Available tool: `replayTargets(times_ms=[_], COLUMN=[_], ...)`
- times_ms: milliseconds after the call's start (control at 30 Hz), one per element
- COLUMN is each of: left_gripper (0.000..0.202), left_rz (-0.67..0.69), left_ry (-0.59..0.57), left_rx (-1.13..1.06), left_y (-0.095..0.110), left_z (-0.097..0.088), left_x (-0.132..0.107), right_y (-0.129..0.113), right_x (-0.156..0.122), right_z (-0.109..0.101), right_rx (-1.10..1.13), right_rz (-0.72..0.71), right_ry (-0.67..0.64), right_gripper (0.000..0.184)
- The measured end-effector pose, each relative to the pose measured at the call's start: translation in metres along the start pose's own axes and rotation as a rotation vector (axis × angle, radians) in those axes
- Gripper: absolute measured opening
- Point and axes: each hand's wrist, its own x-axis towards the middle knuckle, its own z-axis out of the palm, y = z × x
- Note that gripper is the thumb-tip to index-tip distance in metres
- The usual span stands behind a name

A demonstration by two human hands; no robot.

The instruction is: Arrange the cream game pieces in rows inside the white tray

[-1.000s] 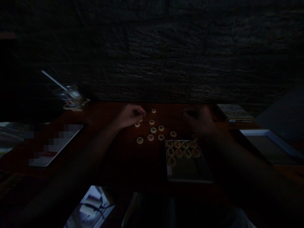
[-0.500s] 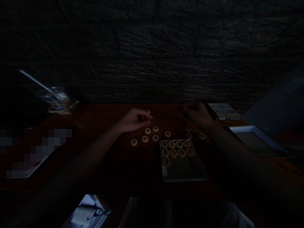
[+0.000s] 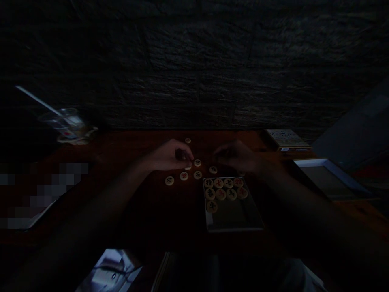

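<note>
**Your right hand (image 3: 234,156) has moved in over the loose xiangqi pieces (image 3: 197,174)**

Since the last frame, your right hand has shifted left from above the upper right corner of the shallow tray (image 3: 234,229) and now hangs just above that corner, close to the loose piece nearest the tray. Its fingers are curled, but the light is too dim to tell whether it has hold of anything. The three pieces that lay to the right of the tray no longer show as distinct discs, apart from a faint sliver at the corner.

Your left hand (image 3: 172,156) is at centre, with its fingers (image 3: 186,156) curled down over one piece and partly hiding it. They appear to touch it, but you cannot tell whether they grip it.

Six more loose pieces lie around your left hand on the dark wooden counter (image 3: 136,142), one alone toward the far edge. Nine pieces sit in the tray, in rows of four, four and one, the same count as before.

Upper left: a glass (image 3: 65,123) with a straw (image 3: 36,99). Upper right: a box (image 3: 285,138). Right: a white-rimmed frame (image 3: 331,178).
</note>
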Motion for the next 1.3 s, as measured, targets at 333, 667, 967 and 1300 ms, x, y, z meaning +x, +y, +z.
replayTargets(times_ms=[333, 667, 967, 1300], left_gripper=[0.019, 0.011, 0.027, 0.029], left_rz=[0.201, -0.014, -0.132, -0.038], left_ry=[-0.192, 0.061, 0.408, 0.38], left_rx=[0.281, -0.076, -0.713, -0.602], left_y=[0.023, 0.019, 0.028, 0.04], left_z=[0.017, 0.025, 0.035, 0.047], left_x=[0.0, 0.003, 0.021, 0.035], right_y=[-0.001, 0.007, -0.011, -0.011], right_x=[-0.001, 0.002, 0.0, 0.001], right_z=[0.0, 0.0, 0.01, 0.012], right_rx=[-0.042, 0.027, 0.391, 0.434], right_rz=[0.023, -0.001, -0.053, -0.097], right_ry=[0.139, 0.181, 0.179, 0.299], right_gripper=[0.024, 0.028, 0.039, 0.043])
